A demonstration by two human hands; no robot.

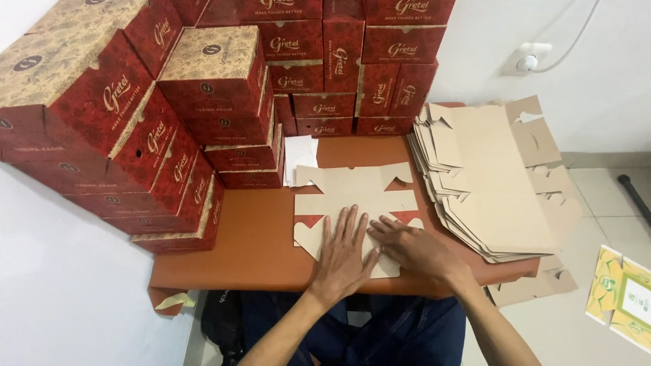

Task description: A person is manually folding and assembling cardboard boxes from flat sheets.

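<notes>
In the head view, a flat box blank [352, 196] is pressed onto the table [251, 237] by the left hand [342, 254] and right hand [413, 247], fingers spread flat, nothing clasped. Folded boxes [203, 102] are stacked left, more blanks [488, 176] right.

Both forearms bare, no sleeves, no rings/watch on left hand [344, 255] or right hand [413, 247]; dark blue trousers.

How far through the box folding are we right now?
Done: many folded red boxes are stacked along the wall. In hand: left hand and right hand press one flat blank on the table. Left: a thick pile of flat blanks.
</notes>
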